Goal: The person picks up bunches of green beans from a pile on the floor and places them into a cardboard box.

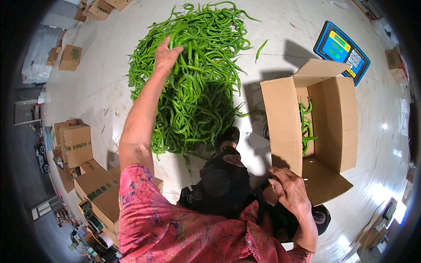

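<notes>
A large heap of long green chili peppers (194, 95) lies on the floor before me. My left hand (166, 56) is at its far left part, with a bunch of the peppers (182, 36) in its grasp; most of the fingers are hidden behind them. My right hand (289, 189) hangs over my lap by the near left corner of an open cardboard box (281, 121). Its fingers are half curled, with a gap between thumb and forefinger and nothing visible in them. Several green peppers (306, 131) rest inside the box along its left side.
Behind the box stands a blue scale display (342, 52) with a keypad. One loose pepper (262, 51) lies right of the heap. Closed cartons (102, 194) stand at my left, with a carton (77, 144) beyond them. My shoe (230, 135) touches the heap's near edge.
</notes>
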A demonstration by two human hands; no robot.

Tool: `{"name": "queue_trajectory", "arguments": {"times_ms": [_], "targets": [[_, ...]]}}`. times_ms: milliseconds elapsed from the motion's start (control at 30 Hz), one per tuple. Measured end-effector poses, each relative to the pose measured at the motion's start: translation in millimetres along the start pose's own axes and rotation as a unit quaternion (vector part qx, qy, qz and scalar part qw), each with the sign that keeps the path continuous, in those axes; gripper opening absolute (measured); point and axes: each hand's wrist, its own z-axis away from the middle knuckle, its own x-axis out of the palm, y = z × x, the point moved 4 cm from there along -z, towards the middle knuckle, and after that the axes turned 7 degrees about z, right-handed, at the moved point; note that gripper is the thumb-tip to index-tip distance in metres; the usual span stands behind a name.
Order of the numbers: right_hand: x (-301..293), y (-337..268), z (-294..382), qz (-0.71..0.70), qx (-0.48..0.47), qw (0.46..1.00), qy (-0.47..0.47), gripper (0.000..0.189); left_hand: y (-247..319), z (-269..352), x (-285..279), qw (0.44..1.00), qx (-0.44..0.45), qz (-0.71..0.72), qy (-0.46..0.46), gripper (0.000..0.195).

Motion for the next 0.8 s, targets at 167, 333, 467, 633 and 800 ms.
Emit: {"name": "queue_trajectory", "arguments": {"times_ms": [167,333,467,633,800], "targets": [[-2.6,-2.2,3.3,0.033,-0.011,0.999,0.023,0.029,22.5,-10.5,-46.4,0.999,0.005,0.019,-0.034,0.045],[-4.3,-1.8,10.8,0.038,-0.003,0.999,0.022,0.029,51.1,-5.4,-83.8,0.993,-0.019,0.115,0.001,0.038],[-4.5,-2.8,14.4,0.027,-0.017,0.999,0.029,0.029,77.1,9.3,-112.2,0.989,-0.033,0.143,-0.026,0.033],[-13.9,-0.2,21.5,-0.045,-0.016,0.996,0.079,0.026,129.0,35.7,-120.2,0.957,-0.068,0.269,-0.086,0.035],[-32.1,-2.8,27.1,-0.102,0.002,0.989,0.104,0.024,210.4,86.9,-106.5,0.917,-0.049,0.355,-0.174,0.042]]}}
